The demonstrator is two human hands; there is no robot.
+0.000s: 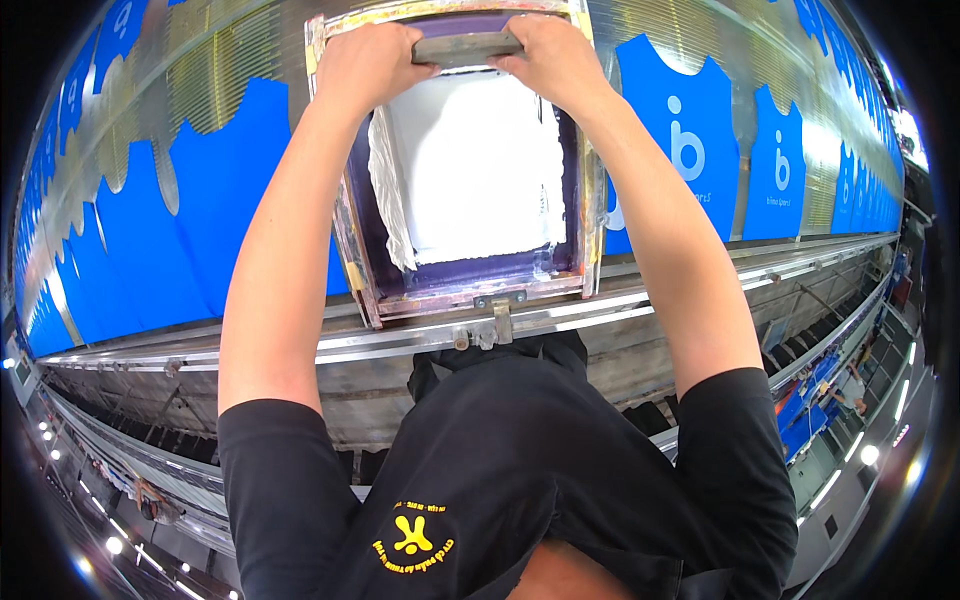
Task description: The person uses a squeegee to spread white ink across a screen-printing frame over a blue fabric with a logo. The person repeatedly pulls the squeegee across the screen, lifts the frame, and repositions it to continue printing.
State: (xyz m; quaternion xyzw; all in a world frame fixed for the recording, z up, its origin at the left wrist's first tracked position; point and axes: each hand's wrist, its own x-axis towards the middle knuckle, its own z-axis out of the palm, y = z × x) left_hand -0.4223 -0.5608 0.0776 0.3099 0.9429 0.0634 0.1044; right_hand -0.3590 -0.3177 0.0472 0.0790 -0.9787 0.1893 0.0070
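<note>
1. Bar (468,48), grey, long way left to right, near far end of frame (591,225).
2. Left hand (372,62) wrapped round left end, right hand (553,55) wrapped round right end; neither nearer.
3. White patch (470,160) inside frame, just on near side of bar.

left hand (372,62) and right hand (558,60) grip a grey bar (465,48) over a screen frame (430,302).

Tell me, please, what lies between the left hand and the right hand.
In the head view, a grey bar spans from the left hand to the right hand, gripped near both ends.
</note>
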